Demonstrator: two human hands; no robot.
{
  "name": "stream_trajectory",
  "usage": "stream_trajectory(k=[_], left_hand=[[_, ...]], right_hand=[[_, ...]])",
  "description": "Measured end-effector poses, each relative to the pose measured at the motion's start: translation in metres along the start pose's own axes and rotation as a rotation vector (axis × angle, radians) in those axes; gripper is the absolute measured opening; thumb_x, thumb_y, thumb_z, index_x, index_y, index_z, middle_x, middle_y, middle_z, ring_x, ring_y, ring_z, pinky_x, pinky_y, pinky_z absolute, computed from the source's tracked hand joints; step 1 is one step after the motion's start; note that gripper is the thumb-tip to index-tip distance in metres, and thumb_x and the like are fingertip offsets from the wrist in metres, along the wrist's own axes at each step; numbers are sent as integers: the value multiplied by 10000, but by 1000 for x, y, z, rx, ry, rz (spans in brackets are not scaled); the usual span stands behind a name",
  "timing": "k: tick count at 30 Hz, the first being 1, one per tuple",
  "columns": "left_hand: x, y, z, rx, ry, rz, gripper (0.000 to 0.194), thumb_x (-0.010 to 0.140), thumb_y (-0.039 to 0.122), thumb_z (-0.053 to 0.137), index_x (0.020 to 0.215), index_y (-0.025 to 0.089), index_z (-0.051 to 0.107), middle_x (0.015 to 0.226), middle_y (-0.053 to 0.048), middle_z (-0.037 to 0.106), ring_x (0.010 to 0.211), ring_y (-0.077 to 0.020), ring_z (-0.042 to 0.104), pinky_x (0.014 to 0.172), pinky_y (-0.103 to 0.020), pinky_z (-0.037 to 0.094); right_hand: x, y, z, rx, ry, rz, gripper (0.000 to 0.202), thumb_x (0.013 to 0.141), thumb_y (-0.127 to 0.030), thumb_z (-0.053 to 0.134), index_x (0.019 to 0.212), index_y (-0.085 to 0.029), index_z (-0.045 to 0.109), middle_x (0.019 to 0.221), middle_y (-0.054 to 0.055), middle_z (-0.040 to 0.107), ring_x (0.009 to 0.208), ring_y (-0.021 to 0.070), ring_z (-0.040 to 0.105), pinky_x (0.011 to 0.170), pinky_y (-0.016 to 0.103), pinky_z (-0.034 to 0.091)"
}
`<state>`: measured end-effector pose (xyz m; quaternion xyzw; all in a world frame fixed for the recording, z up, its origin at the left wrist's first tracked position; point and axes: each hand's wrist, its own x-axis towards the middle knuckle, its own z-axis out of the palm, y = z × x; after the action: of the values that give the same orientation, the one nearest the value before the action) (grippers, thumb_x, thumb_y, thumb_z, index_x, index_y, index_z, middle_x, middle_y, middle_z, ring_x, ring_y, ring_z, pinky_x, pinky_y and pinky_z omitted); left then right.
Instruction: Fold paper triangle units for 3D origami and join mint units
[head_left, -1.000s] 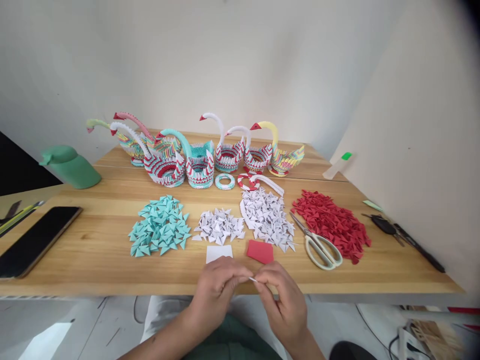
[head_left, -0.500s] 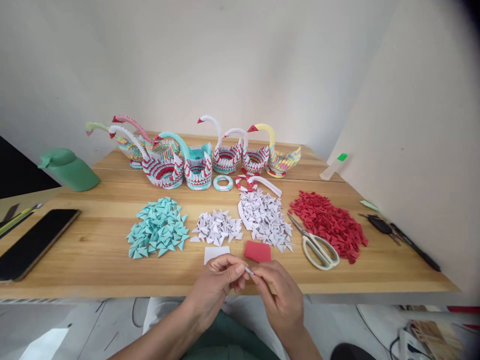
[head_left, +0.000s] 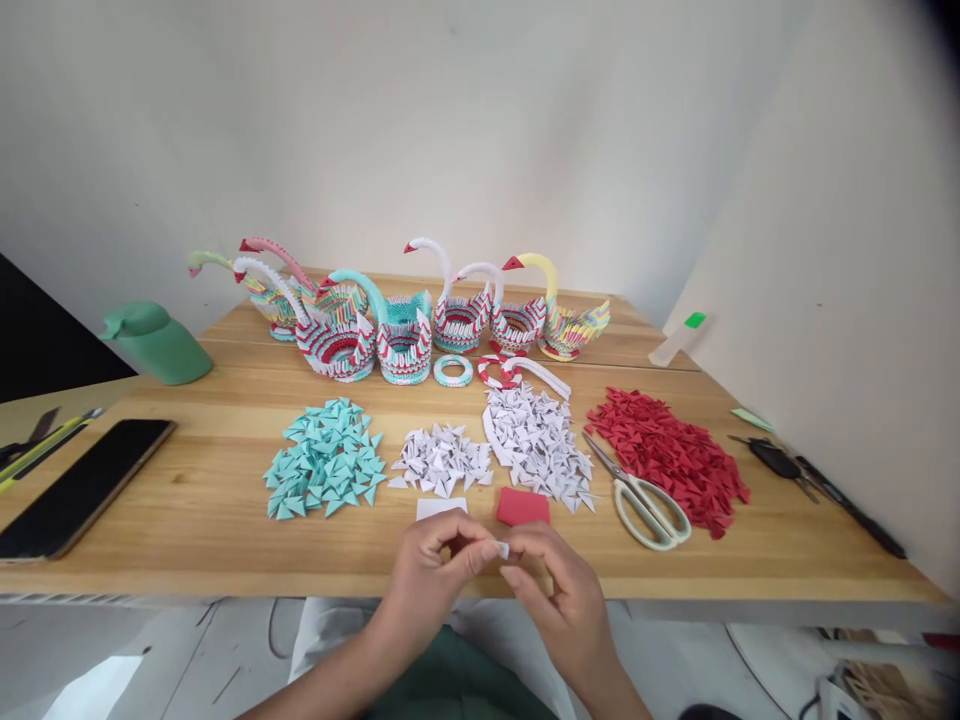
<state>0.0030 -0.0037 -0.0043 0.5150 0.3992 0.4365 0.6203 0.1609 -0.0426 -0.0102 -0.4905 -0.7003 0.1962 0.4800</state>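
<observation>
Near the table's front edge, my left hand (head_left: 439, 570) pinches a small white paper piece (head_left: 502, 549) between thumb and forefinger. My right hand (head_left: 559, 585) is beside it, thumb and forefinger apart, with the forefinger close to the paper's right side. Just beyond the hands lie a white paper stack (head_left: 441, 507) and a red paper stack (head_left: 523, 506). Farther back are two piles of folded white pieces (head_left: 442, 460) (head_left: 540, 445), a turquoise pile (head_left: 327, 460) at the left and a red pile (head_left: 667, 455) at the right.
Scissors (head_left: 649, 508) lie right of the hands. Several paper swans (head_left: 335, 345) stand at the back, with a turquoise-and-white ring (head_left: 453, 371) before them. At the left are a phone (head_left: 86, 488) and a green bottle (head_left: 161, 345); keys (head_left: 776, 458) are at the right.
My right thumb has moved down, away from the forefinger, and more of the white piece shows at my left fingertips. The whole view has shifted slightly, moving the table items rightward.
</observation>
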Motion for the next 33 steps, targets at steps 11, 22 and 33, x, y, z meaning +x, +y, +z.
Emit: stream_trajectory(k=[11,22,33], left_hand=[[-2,-6,4,-266,-80,-182,348,757,449,691,640,154,550,498,54,462,498,-82,382,534,-209,300],[9,-16,11,-684,-143,-357,208,702,286,789,687,130,654,694,-10,612,636,-96,528,628,-218,428],[19,2,-24,-651,-15,-291,247,685,318,804,705,145,629,754,-9,654,507,-50,524,497,-147,419]], right_hand=[[1,-9,9,-95,59,-32,169,904,-157,506,756,-191,579,670,5,587,615,135,559,571,237,446],[2,-5,6,-324,144,-186,99,887,-134,567,858,-190,643,742,44,653,676,160,593,601,273,487],[-13,111,-132,-942,173,186,353,928,-402,411,1021,-162,652,985,146,673,912,292,623,788,426,502]])
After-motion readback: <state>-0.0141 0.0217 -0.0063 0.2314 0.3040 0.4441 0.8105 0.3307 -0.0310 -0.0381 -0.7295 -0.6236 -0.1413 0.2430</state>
